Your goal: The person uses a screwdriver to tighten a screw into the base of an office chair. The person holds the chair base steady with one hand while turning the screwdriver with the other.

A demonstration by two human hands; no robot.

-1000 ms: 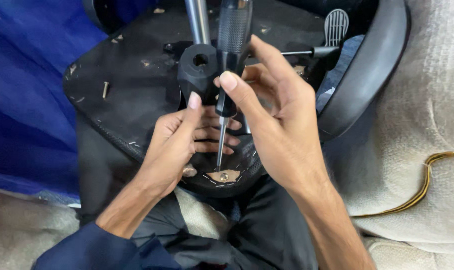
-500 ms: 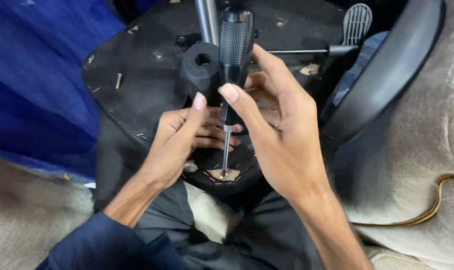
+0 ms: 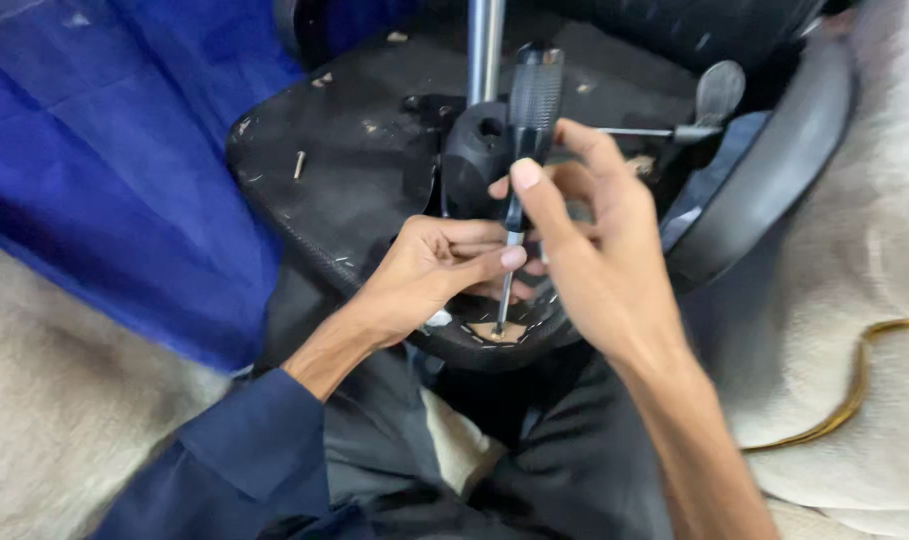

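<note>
The screwdriver (image 3: 519, 170) stands nearly upright over the upturned chair seat base (image 3: 354, 190), tip down at the seat's near edge. The right hand (image 3: 584, 250) pinches its black handle; the left hand (image 3: 429, 270) pinches the shaft near the tip. Since earlier, the view has shifted leftward. The tip's contact is hard to make out.

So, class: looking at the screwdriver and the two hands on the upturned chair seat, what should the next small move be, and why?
Probably press down and turn the screwdriver. The right hand grips its black handle, its tip sits at the seat edge where the cover is cut open, and the left hand steadies the shaft with its fingers. Whether the tip is seated on a fastener cannot be told.
</note>
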